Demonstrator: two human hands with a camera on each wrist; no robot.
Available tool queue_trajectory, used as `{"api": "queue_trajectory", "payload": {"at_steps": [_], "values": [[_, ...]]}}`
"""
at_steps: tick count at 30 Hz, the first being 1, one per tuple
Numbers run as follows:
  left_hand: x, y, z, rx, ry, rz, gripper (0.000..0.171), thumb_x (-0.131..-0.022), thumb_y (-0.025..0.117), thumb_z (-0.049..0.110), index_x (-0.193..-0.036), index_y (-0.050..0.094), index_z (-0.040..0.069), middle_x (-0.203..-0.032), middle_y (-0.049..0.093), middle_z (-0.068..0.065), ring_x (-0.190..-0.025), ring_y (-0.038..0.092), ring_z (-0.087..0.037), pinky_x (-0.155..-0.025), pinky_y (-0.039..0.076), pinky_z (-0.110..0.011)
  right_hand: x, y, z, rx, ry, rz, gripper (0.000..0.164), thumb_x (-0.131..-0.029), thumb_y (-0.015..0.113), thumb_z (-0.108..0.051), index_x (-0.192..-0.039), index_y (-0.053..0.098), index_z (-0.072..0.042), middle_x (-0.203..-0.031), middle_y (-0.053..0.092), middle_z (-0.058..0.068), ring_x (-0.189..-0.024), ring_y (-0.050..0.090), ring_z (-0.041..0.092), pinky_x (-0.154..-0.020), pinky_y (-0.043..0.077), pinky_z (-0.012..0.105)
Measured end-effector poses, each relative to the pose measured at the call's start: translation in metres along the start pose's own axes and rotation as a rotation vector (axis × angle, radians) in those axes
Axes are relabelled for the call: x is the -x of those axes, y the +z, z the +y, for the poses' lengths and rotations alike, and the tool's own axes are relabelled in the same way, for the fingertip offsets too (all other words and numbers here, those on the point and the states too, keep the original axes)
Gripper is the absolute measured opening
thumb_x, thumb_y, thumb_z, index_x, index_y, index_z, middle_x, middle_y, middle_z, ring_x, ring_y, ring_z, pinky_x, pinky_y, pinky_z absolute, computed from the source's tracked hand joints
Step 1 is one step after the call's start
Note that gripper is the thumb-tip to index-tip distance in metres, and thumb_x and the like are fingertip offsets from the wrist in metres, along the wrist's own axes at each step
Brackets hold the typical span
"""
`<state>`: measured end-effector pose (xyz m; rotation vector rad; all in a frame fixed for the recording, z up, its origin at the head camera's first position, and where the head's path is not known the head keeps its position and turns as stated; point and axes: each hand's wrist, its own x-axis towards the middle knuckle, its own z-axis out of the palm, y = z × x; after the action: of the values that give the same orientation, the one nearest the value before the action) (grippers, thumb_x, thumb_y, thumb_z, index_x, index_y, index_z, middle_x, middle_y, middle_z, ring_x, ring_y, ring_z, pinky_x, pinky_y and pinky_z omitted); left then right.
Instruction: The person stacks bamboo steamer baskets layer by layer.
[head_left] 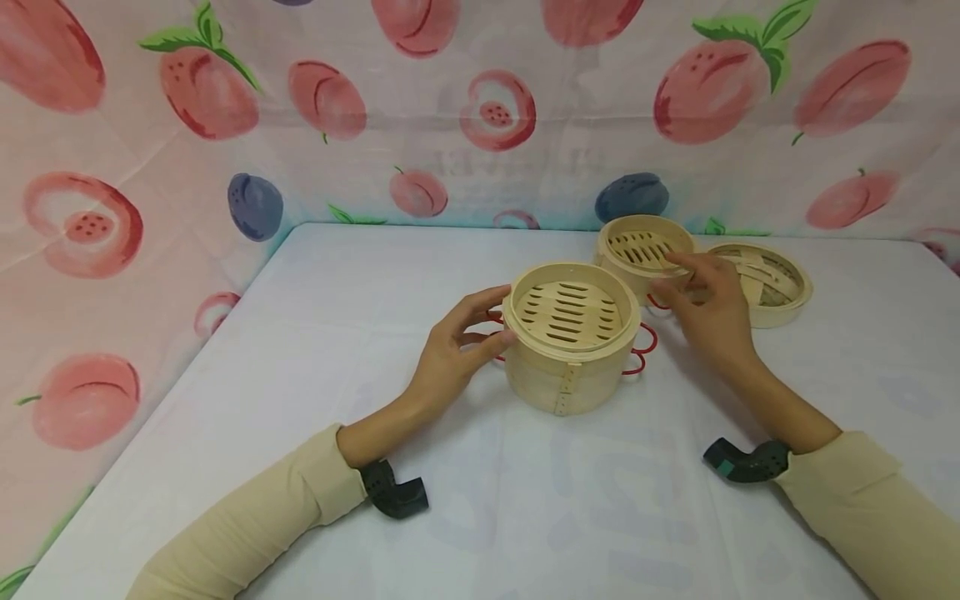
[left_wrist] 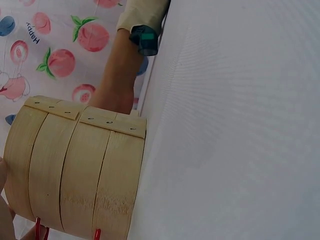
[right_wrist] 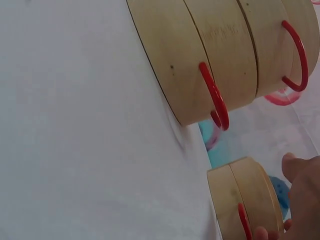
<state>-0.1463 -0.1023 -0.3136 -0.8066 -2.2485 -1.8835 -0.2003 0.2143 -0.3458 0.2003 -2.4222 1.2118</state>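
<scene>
A two-tier bamboo steamer (head_left: 572, 392) with a slatted base inside its top tier stands upright on the table, red loop handles (head_left: 647, 337) on both sides. My left hand (head_left: 453, 346) holds its left side, thumb toward the front and fingers around the red handles. Behind it to the right is a smaller-looking bamboo steamer (head_left: 626, 282), also slatted inside. My right hand (head_left: 712, 308) reaches to that one, thumb and fingers parted about its right rim. In the right wrist view, fingertips lie close to the rear steamer (right_wrist: 245, 185) and its red handle.
A round bamboo lid (head_left: 783, 313) with crossed strips lies right of the rear steamer, partly behind my right hand. The white-covered table (head_left: 360, 292) meets a fruit-print cloth (head_left: 420, 108) at the back and left. Black wrist mounts (head_left: 393, 492) sit at both cuffs.
</scene>
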Motion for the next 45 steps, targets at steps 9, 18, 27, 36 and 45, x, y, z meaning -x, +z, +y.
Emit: {"api": "queue_trajectory", "payload": {"at_steps": [9, 18, 27, 36, 45], "values": [[0.0, 0.0, 0.0, -0.011, -0.004, -0.007, 0.05, -0.09, 0.063, 0.001, -0.138, 0.048, 0.002, -0.134, 0.051, -0.012, -0.113, 0.051, -0.027, -0.09, 0.046, -0.048, 0.005, 0.006, 0.0, 0.061, 0.036, 0.001, 0.053, -0.091, 0.067, -0.025, -0.139, 0.051, -0.007, -0.128, 0.029, 0.02, -0.094, 0.045, 0.028, -0.067, 0.036, 0.017], [0.0, 0.0, 0.002, -0.013, -0.009, -0.01, 0.05, -0.091, 0.063, 0.004, -0.138, 0.047, 0.002, -0.135, 0.05, -0.012, -0.113, 0.051, -0.028, -0.091, 0.045, -0.047, 0.006, 0.005, 0.001, 0.079, 0.118, -0.06, 0.056, -0.09, 0.067, -0.032, -0.139, 0.049, -0.012, -0.118, 0.025, 0.017, -0.097, 0.047, 0.03, -0.068, 0.038, 0.02], [0.0, 0.0, 0.002, -0.011, -0.006, -0.01, 0.05, -0.09, 0.063, 0.003, -0.138, 0.047, 0.002, -0.135, 0.05, -0.013, -0.113, 0.051, -0.028, -0.091, 0.045, -0.049, 0.008, 0.006, 0.0, 0.094, 0.114, -0.01, 0.049, -0.089, 0.07, -0.032, -0.128, 0.054, -0.007, -0.119, 0.04, 0.024, -0.092, 0.052, 0.028, -0.068, 0.037, 0.018], [0.0, 0.0, 0.001, -0.017, -0.011, -0.007, 0.05, -0.09, 0.063, 0.0, -0.138, 0.048, 0.002, -0.135, 0.051, -0.012, -0.113, 0.051, -0.028, -0.091, 0.045, -0.048, 0.008, 0.006, -0.003, 0.095, 0.122, 0.035, 0.047, -0.083, 0.076, -0.03, -0.114, 0.054, -0.003, -0.116, 0.057, 0.017, -0.102, 0.059, 0.033, -0.071, 0.037, 0.015], [0.0, 0.0, 0.0, -0.009, -0.009, -0.008, 0.05, -0.09, 0.063, 0.0, -0.138, 0.048, 0.003, -0.135, 0.05, -0.012, -0.113, 0.051, -0.028, -0.091, 0.045, -0.048, 0.004, -0.006, -0.007, 0.142, 0.128, 0.027, 0.042, -0.083, 0.075, -0.036, -0.111, 0.059, -0.009, -0.082, 0.061, 0.011, -0.066, 0.053, 0.0, -0.053, 0.038, 0.017]]}}
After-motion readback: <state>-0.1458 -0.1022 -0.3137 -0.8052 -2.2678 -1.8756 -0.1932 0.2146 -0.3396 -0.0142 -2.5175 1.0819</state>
